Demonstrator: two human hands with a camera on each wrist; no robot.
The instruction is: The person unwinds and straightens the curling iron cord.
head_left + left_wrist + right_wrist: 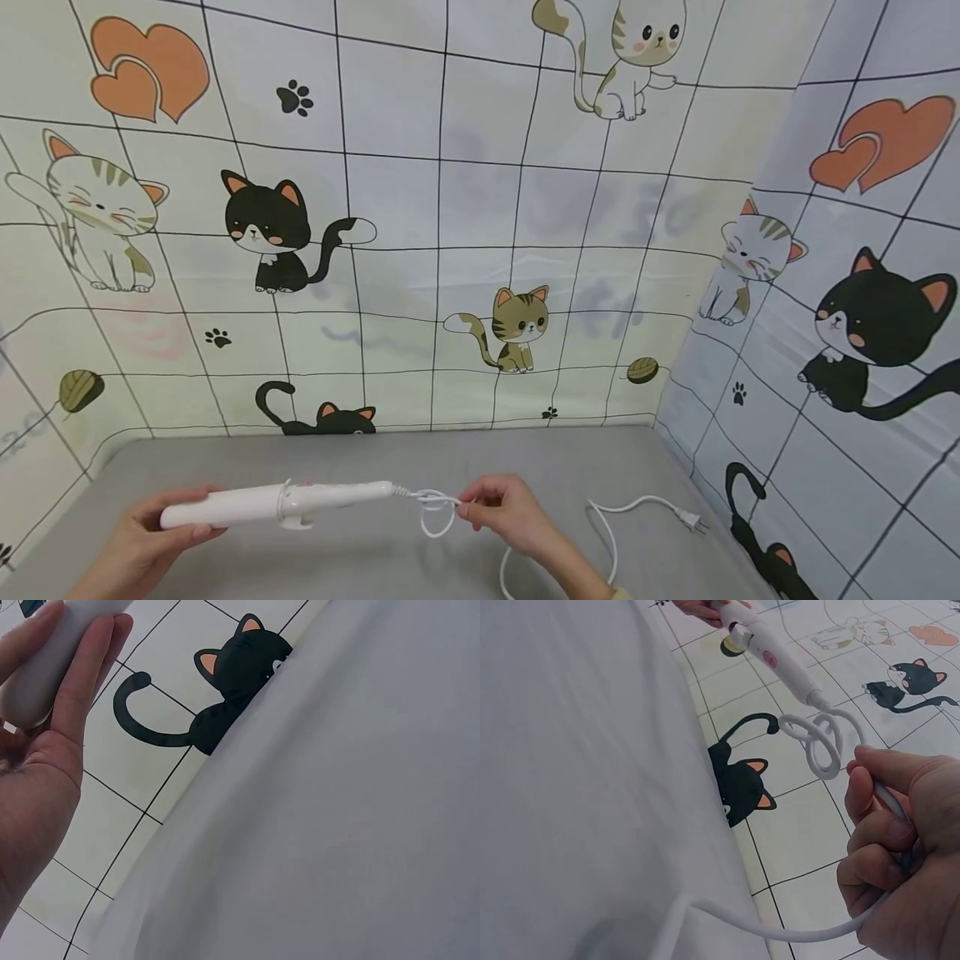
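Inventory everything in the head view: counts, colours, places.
Handheld appliance: 1, white, above surface
Cord: 1, white, looped near appliance
Plug: 1, white, at cord's end
Surface: 1, grey, below
Backdrop: count unclear, white, behind and beside
Cat prints: 8, black, white or brown, backdrop
Heart pairs: 2, orange, backdrop
Paw prints: 5, black, backdrop
Yarn prints: 2, olive, backdrop
Sleeve: 1, yellowish, bottom edge
Left hand: 1, bare, holding appliance
Right hand: 1, bare, pinching cord

In the head view we count one left hand (146, 533), one right hand (510, 515), one white handheld appliance (232, 506), one cord (780, 932), one plug (688, 520), one grey surface (375, 567), eight printed cats (270, 215), five paw prints (295, 102), two yarn balls (81, 390) and two heart pairs (178, 67).
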